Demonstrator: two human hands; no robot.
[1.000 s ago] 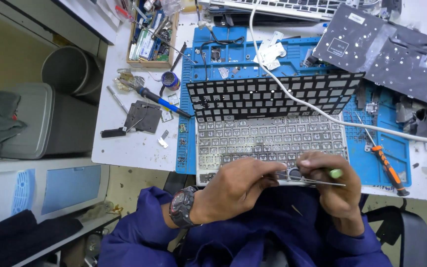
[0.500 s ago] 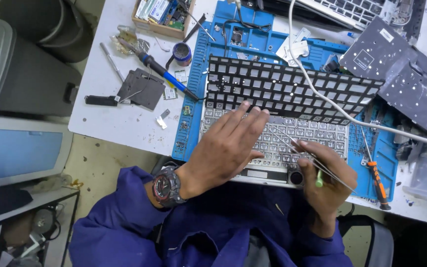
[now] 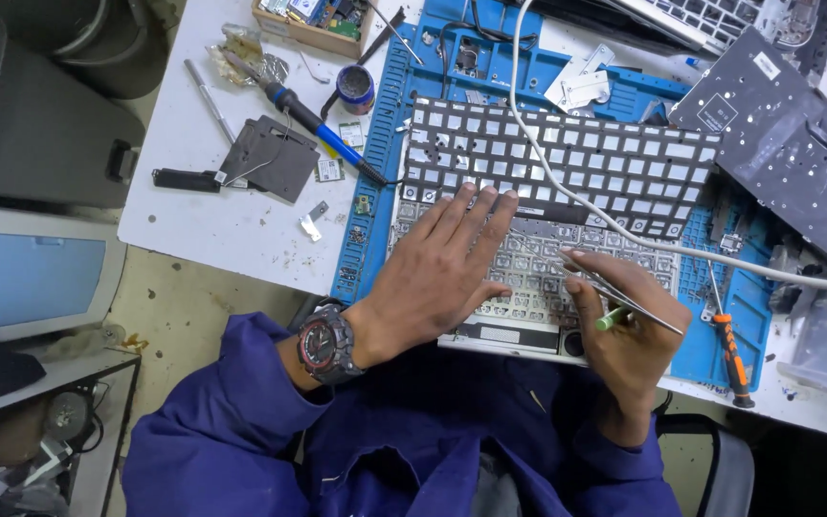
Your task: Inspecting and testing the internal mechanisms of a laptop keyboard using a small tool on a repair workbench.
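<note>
The left hand (image 3: 442, 278) lies flat with fingers spread on the pale keyboard frame (image 3: 528, 278), which rests on the blue mat (image 3: 748, 306) at the near edge of the surface. Just right of it, the right hand (image 3: 629, 330) pinches thin metal tweezers (image 3: 614, 287) and a green-tipped tool (image 3: 610, 319), the tweezer tips touching the frame. A black perforated keyboard backing (image 3: 567, 158) lies just beyond, with a white cable (image 3: 567, 196) across it.

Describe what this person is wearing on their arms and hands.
Both hands are bare, with no gloves or rings visible. The left hand has a chunky black wristwatch with a round dial and red accents, worn just below the cuff. The right hand shows nothing on its wrist. Both arms are covered by long sleeves of a loose, deep blue work garment.
</note>
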